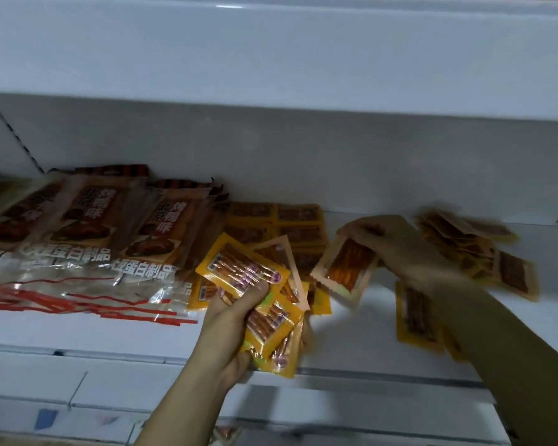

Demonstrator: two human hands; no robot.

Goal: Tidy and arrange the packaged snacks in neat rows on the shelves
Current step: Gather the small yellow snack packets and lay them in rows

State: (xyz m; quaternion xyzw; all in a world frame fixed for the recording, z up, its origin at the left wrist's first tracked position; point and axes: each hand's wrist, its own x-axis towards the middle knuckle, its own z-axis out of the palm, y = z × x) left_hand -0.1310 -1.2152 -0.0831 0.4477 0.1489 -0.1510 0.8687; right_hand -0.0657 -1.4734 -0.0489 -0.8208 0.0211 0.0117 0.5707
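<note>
Left hand (229,320): grips a fanned stack of yellow packets (264,304). Right hand (397,243): pinches one pale packet (345,268) above the white shelf (110,333).

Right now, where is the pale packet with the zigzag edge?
In the head view, right of centre: the right hand holds the pale packet over the shelf.

The single head-worn view looks forward and slightly down into a white shelf (351,320) from close in front, with the underside of the shelf above (271,53) filling the top of the picture. Both hands, the left (236,320) and the right (409,249), reach in from the bottom edge, near the lens. Wide-angle bend curves the shelf edges.
</note>
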